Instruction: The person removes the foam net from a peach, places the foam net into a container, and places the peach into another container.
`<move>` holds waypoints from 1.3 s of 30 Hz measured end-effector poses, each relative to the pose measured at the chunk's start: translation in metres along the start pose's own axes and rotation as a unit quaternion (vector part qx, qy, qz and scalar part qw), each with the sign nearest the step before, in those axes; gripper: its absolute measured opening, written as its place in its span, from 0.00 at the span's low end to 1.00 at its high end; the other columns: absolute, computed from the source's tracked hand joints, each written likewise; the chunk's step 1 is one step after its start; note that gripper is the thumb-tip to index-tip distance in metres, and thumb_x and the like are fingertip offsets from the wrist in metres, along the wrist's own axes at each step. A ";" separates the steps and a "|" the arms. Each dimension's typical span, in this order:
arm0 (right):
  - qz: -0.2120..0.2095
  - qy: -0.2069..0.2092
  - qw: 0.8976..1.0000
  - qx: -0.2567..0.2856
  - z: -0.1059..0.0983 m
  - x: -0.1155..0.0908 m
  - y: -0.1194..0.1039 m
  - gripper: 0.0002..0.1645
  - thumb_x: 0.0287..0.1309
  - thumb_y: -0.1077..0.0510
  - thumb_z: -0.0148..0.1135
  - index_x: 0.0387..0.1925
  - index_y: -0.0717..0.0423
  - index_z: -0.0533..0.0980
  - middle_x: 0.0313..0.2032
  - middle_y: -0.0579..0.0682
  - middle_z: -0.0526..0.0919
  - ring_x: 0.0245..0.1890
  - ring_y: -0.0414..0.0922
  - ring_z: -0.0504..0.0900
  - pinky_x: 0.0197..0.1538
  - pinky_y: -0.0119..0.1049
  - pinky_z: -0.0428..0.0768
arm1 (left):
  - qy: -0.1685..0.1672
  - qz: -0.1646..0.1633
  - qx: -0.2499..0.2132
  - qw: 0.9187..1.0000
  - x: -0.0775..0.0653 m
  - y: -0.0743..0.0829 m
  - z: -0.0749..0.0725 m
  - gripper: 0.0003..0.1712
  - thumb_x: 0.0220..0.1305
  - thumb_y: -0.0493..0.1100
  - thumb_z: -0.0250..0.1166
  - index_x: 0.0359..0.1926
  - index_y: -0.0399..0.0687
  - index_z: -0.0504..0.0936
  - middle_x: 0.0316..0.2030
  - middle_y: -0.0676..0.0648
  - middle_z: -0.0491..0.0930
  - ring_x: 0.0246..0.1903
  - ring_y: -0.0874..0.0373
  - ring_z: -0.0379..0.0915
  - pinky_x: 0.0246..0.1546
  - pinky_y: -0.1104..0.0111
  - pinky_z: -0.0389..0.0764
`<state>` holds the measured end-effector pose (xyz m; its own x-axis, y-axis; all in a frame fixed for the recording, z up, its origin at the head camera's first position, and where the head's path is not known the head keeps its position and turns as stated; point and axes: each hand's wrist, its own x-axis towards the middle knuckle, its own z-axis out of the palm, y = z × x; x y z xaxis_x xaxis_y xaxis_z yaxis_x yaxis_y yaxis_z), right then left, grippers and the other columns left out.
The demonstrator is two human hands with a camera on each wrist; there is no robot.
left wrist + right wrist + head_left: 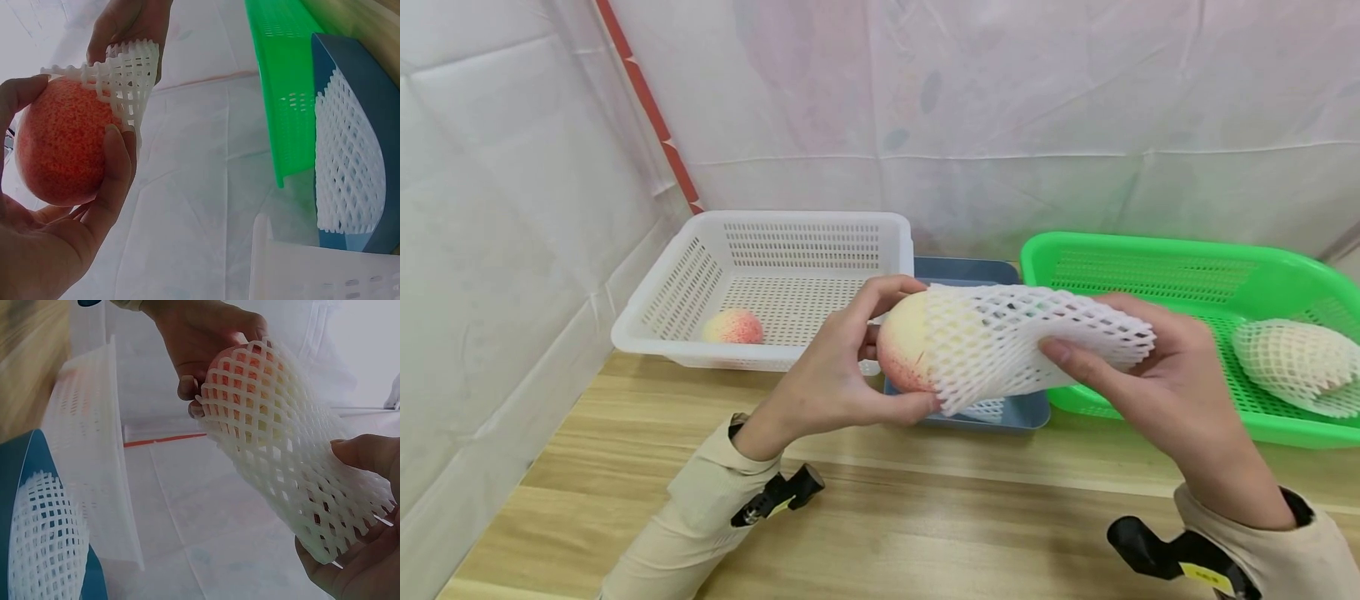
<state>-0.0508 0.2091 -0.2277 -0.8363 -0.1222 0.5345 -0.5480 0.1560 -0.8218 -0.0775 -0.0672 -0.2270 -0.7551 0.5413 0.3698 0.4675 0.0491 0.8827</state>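
My left hand (850,367) grips a yellow and red peach (904,343) above the table, thumb and fingers around its near and far sides. A white foam net sleeve (1000,337) covers the peach's right part; the left part is bare. The sleeve's loose right end is pinched between thumb and fingers of my right hand (1172,375). In the left wrist view the peach (65,144) shows its red side, with the net's edge under the left fingertips. Through the mesh in the right wrist view, the peach (244,387) fills only the sleeve's far end.
A white basket (760,358) at the left holds one bare peach (733,327). In the green basket (1150,242) at the right lies a net-covered peach (1296,367). Between them a blue-grey tray (966,271) holds foam net sleeves (350,156), partly hidden beneath my hands.
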 end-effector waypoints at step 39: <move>0.006 0.015 1.000 -0.014 -0.004 0.000 0.000 0.17 0.42 0.80 0.66 0.39 0.74 0.79 0.31 0.53 0.84 0.22 0.39 0.74 0.16 0.31 0.66 | 0.007 0.007 -0.005 1.000 0.000 0.000 -0.004 0.47 0.39 0.33 0.78 0.61 0.44 0.64 0.55 0.46 0.72 0.40 0.55 0.80 0.39 0.64 0.84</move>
<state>-0.0511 0.2135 -0.2267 -0.8425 -0.0908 0.5310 -0.5381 0.1846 -0.8224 -0.0795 -0.0700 -0.2261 -0.7550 0.5305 0.3855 0.4726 0.0327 0.8807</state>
